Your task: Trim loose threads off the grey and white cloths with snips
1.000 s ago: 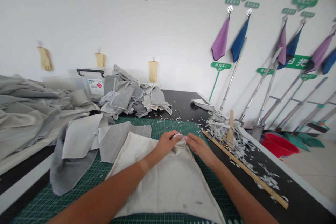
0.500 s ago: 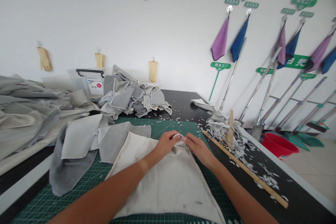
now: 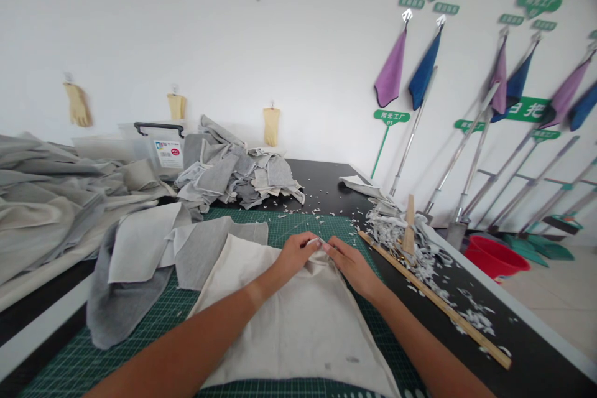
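Note:
A cream cloth (image 3: 298,323) lies flat on the green cutting mat (image 3: 289,227). At the cloth's far corner my left hand (image 3: 295,255) pinches the fabric with curled fingers. My right hand (image 3: 351,264) meets it there, fingertips pressed on the same corner. The two hands touch each other. Both forearms stretch out over the cloth.
Grey fabric pieces (image 3: 140,255) lie left of the cloth, with bigger heaps (image 3: 41,199) and a pile (image 3: 233,171) behind. A wooden ruler (image 3: 433,301) and white scraps (image 3: 396,230) sit at the right. A clear bin (image 3: 158,143) stands at the back. Mops and a red basin (image 3: 494,258) line the wall.
The two hands have drawn slightly closer together at the cloth's far corner. Nothing else has moved.

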`<action>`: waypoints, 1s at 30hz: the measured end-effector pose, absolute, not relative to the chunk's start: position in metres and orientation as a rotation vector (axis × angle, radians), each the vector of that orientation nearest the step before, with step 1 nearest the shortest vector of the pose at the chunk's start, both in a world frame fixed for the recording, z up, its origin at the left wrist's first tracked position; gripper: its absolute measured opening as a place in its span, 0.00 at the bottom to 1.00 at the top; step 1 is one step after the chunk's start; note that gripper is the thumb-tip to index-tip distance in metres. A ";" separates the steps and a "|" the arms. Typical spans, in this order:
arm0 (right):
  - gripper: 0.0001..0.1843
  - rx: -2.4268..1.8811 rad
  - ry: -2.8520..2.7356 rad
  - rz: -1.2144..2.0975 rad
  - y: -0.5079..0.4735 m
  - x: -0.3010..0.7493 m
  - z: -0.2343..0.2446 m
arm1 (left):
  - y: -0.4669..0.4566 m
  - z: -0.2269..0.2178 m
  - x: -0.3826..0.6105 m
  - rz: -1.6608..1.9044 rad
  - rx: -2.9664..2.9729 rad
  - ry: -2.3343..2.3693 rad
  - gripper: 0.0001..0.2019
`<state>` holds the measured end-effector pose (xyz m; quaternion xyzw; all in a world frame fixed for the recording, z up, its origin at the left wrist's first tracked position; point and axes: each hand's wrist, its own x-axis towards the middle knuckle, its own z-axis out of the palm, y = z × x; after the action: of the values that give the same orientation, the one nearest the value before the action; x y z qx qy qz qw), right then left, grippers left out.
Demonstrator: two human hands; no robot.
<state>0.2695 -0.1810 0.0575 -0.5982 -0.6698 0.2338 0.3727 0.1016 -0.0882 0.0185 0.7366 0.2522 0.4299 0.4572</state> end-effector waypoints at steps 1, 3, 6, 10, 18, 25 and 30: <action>0.22 -1.535 -1.718 0.594 -0.181 0.269 0.057 | -0.088 0.018 0.101 1.056 1.811 0.617 0.13; 0.22 -1.534 -1.726 0.580 -0.181 0.268 0.057 | -0.087 0.018 0.101 1.048 1.804 0.606 0.13; 0.22 -1.542 -1.736 0.547 -0.182 0.268 0.057 | -0.086 0.017 0.101 1.045 1.804 0.594 0.13; 0.21 -1.567 -1.750 0.511 -0.182 0.266 0.057 | -0.086 0.016 0.101 1.041 1.800 0.578 0.13; 0.21 -1.488 -1.747 0.469 -0.179 0.267 0.050 | -0.088 0.019 0.102 1.045 1.788 0.594 0.17; 0.24 -1.447 -1.625 0.528 -0.176 0.266 0.048 | -0.088 0.018 0.102 1.053 1.796 0.612 0.18; 0.22 -1.521 -1.609 0.570 -0.171 0.267 0.044 | -0.090 0.022 0.101 1.074 1.834 0.625 0.15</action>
<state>0.2675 -0.1710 0.0440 -0.6054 -0.6405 0.2269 0.4145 0.1014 -0.0895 0.0215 0.7408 0.2525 0.4336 0.4466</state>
